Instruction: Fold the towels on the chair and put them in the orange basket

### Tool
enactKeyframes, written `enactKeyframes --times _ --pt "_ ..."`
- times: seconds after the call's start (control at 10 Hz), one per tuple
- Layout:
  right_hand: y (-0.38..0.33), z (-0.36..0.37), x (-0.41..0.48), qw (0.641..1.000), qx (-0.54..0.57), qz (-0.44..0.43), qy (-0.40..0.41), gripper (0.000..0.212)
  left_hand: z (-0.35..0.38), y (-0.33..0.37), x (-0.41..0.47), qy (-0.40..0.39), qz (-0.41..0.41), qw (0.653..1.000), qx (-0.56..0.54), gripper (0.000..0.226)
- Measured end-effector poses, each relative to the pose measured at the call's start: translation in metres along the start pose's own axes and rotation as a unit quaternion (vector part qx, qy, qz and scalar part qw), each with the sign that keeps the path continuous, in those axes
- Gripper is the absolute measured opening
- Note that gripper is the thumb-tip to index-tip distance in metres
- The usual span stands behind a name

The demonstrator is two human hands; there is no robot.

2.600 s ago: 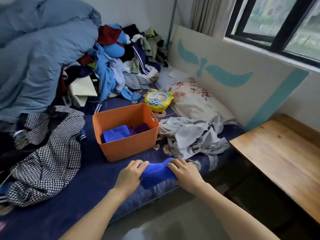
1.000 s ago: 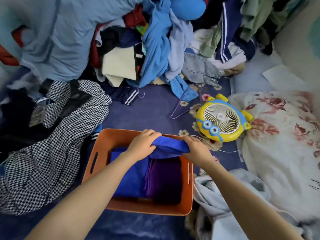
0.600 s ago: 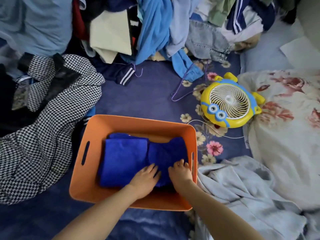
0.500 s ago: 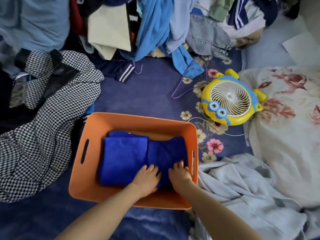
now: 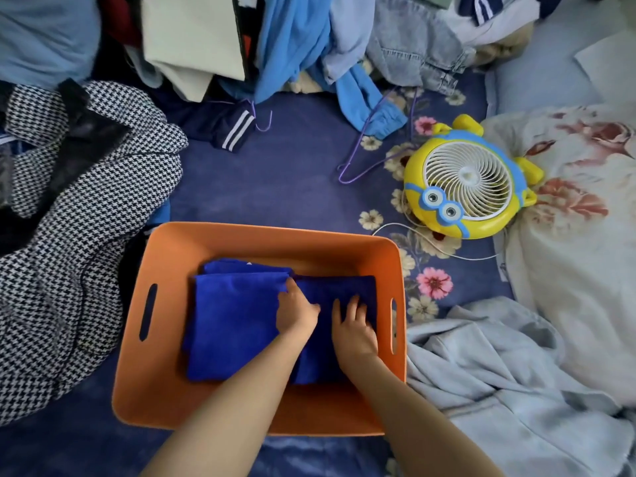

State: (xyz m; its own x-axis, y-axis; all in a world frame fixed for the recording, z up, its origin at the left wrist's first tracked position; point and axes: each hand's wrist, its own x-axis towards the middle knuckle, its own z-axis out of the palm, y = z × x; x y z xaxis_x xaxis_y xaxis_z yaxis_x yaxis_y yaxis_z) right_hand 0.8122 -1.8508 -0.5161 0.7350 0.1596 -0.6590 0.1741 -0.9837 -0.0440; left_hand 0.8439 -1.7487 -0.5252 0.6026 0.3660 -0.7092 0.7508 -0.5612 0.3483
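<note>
Towel: the folded towel [image 5: 332, 287] lies at the right of the orange basket [image 5: 275, 235], beside another towel [image 5: 234, 321].
Hands: left hand [image 5: 297, 313] and right hand [image 5: 351, 323] are flat, pressing it.
Tip: press evenly so the folds stay square.

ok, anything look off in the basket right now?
Minor only. In the orange basket, a lower towel pokes out past the left towel at the far edge, so that stack isn't flush. The right towel lies flat under the right hand.

yellow fan [image 5: 468, 177] w/ white cord beside floral pillow [image 5: 578, 215], houndstooth jacket [image 5: 69, 242] left, clothes pile [image 5: 296, 43] behind.
</note>
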Motion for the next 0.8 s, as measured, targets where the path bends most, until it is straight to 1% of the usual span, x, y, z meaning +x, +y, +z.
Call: enactKeyframes --times 0.1,0.2,0.3,0.4,0.5,0.6,0.7,0.8 --pt "0.0 0.016 0.008 0.995 0.028 -0.003 0.096 0.072 0.004 0.004 0.002 0.041 0.041 0.998 0.008 0.056" --pt "0.008 0.034 0.02 0.996 0.03 -0.01 0.082 0.1 0.004 -0.01 -0.008 0.119 0.197 0.971 0.066 0.051" --pt "0.013 0.042 0.028 1.0 0.019 -0.008 0.017 0.084 0.004 -0.035 0.009 0.164 0.268 0.938 0.149 0.063" --pt "0.008 0.037 0.028 0.999 0.016 0.03 -0.007 0.065 0.002 -0.042 0.012 0.215 0.33 0.898 0.198 0.055" --pt "0.0 0.039 0.021 0.998 -0.008 0.009 0.065 0.053 0.006 -0.049 -0.012 0.186 0.44 0.827 0.294 0.036" --pt "0.002 0.041 0.003 0.999 -0.038 0.007 0.026 0.042 -0.001 -0.062 -0.027 0.014 0.385 0.823 0.416 0.054" --pt "0.003 0.03 -0.019 0.998 -0.051 -0.005 0.038 0.054 -0.013 -0.067 -0.027 -0.035 0.327 0.822 0.464 0.063" --pt "0.006 0.009 -0.039 0.988 -0.061 -0.03 0.139 0.042 -0.029 -0.054 -0.045 -0.033 0.338 0.82 0.46 0.067"
